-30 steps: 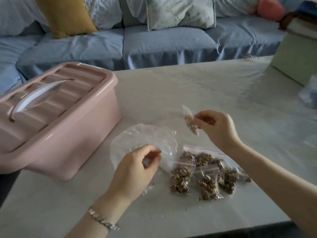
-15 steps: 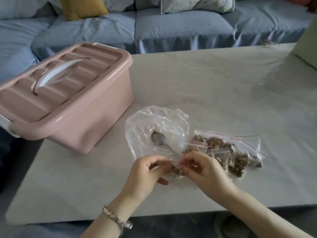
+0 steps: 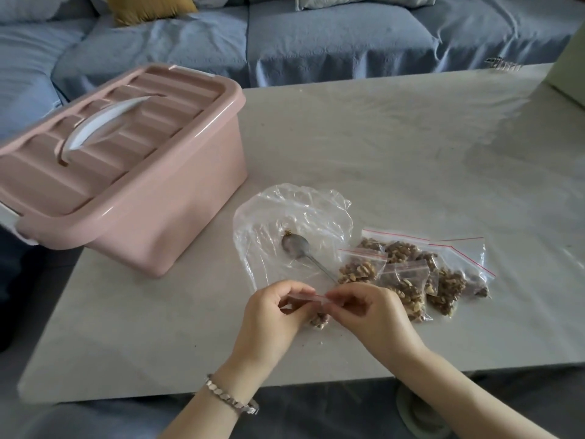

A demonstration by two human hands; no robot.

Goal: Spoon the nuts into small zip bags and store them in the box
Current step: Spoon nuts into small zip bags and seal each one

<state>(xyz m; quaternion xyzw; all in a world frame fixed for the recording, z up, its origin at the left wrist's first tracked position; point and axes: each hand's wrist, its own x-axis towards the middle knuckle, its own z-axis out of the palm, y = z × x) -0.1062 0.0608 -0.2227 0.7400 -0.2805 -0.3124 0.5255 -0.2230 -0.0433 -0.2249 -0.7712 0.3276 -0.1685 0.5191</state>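
Observation:
My left hand (image 3: 272, 318) and my right hand (image 3: 373, 315) meet near the table's front edge, both pinching the top strip of a small zip bag (image 3: 318, 316) with walnut pieces hanging below. Behind them a metal spoon (image 3: 299, 248) lies on a large, nearly empty clear bag (image 3: 285, 217). To the right lies a pile of several filled small zip bags (image 3: 411, 270) with red seal lines. The pink box (image 3: 126, 172) with a white handle stands at the left, its lid on.
The grey table (image 3: 411, 147) stretches back and right under a clear cover. A blue sofa (image 3: 285, 39) with cushions runs behind it. A pale green object (image 3: 569, 77) sits at the far right edge. A few crumbs lie near my hands.
My right hand brought the small bag down from mid-air to the table front, and my left hand joined it on the bag's top. The view tilted down and right.

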